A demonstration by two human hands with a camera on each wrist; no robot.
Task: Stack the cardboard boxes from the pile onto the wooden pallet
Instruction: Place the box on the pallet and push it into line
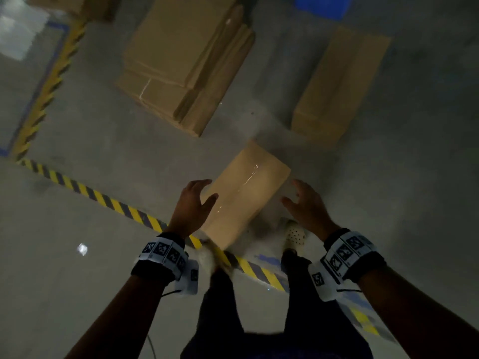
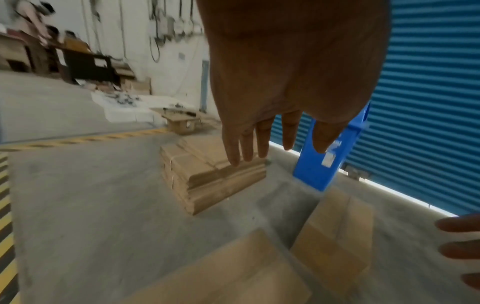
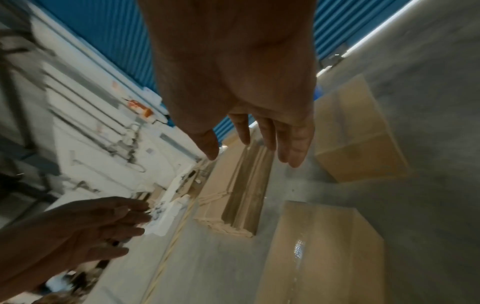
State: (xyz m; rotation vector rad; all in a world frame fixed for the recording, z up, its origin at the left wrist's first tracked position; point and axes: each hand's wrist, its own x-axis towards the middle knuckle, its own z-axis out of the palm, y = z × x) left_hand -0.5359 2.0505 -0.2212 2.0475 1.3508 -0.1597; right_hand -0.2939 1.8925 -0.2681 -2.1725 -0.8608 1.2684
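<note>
Basically, head view: left hand (image 1: 193, 203) and right hand (image 1: 307, 206), both spread and holding nothing, flank the taped box (image 1: 246, 194) on the floor; clamp opposite sides evenly. Left wrist: flattened-carton pile (image 2: 207, 170) lies beyond. Right wrist: tape looks slick, grip cardboard. No pallet visible.

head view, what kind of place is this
Probably a warehouse or loading area: a bare concrete floor marked with yellow-and-black hazard tape, a stack of flattened cardboard boxes, and a blue roller shutter door.
</note>
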